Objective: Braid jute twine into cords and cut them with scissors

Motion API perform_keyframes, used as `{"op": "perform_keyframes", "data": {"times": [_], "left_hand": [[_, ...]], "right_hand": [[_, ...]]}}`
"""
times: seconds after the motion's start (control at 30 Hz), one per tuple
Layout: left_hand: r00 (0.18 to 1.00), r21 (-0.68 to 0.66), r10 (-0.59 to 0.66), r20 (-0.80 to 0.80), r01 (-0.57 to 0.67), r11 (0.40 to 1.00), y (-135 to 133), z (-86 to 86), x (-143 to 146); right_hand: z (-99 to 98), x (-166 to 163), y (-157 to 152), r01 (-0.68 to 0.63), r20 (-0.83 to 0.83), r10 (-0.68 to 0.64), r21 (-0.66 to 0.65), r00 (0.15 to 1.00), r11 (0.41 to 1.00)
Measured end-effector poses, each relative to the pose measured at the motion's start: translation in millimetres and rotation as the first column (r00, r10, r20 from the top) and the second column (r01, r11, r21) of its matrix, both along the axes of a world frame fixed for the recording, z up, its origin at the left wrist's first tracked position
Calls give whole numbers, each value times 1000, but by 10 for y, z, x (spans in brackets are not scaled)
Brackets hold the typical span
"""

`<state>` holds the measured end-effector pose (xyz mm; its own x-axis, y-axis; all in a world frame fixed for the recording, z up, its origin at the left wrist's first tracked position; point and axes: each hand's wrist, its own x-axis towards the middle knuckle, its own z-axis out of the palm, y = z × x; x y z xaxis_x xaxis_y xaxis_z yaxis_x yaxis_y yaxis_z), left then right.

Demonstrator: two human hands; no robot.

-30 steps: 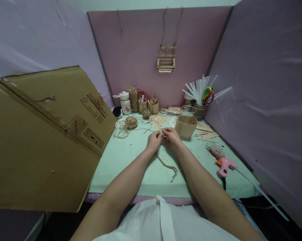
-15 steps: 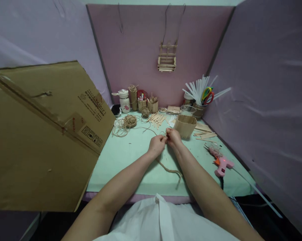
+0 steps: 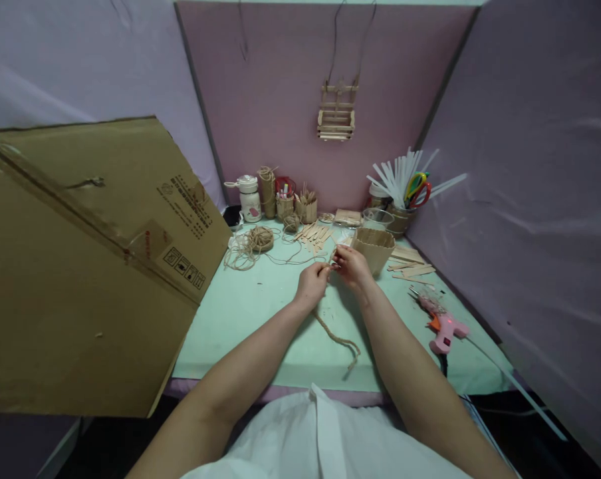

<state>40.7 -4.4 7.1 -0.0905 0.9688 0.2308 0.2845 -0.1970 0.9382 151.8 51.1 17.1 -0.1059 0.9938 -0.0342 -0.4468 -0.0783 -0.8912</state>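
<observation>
Over the middle of the green table, my left hand [image 3: 312, 285] pinches a length of jute twine [image 3: 336, 338]; its thicker, twisted-looking end trails below the hand toward the front edge. Close beside it, my right hand [image 3: 352, 267] has its fingers closed on the twine too, the fingertips of both hands almost meeting. Just behind the right hand stands a box of wooden craft sticks [image 3: 374, 250], open at the top. A thin strand runs from the hands leftward to the twine ball [image 3: 259, 239]. The exact twine between the fingertips is too small to make out.
A large cardboard sheet [image 3: 91, 279] leans at the left. A pink glue gun [image 3: 445, 328] lies at the right with its cord and glue stick. Loose craft sticks [image 3: 312, 234], a white bottle [image 3: 249, 199] and a pot of glue sticks with scissors [image 3: 399, 219] stand along the back.
My right hand has opened its pose slightly and shifted a little right and up from the left hand. The trailing twine end has swung slightly. The view has tilted a little.
</observation>
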Motion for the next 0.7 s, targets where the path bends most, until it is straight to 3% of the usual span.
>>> {"op": "perform_keyframes", "data": {"times": [0.13,0.37,0.47,0.53,0.63,0.7], "left_hand": [[994,-2,-3,105,4,1000,58,-9,-52],[996,18,-9,90,7,1000,58,22,-75],[970,-2,-20,244,21,1000,66,38,-75],[889,-51,-41,457,73,996,86,67,-89],[646,-76,-29,762,135,988,133,134,-136],[508,-73,6,861,114,991,164,180,-176]], "right_hand": [[101,8,-53,22,-35,-22,2,999,1000],[164,-18,-105,8,-71,-8,-8,997,1000],[165,-31,-106,-9,-40,10,8,999,1000],[155,-47,-108,-4,7,4,14,1000,1000],[129,-101,-148,-17,165,15,9,986,1000],[111,-163,-212,-103,284,99,2,954,995]]}}
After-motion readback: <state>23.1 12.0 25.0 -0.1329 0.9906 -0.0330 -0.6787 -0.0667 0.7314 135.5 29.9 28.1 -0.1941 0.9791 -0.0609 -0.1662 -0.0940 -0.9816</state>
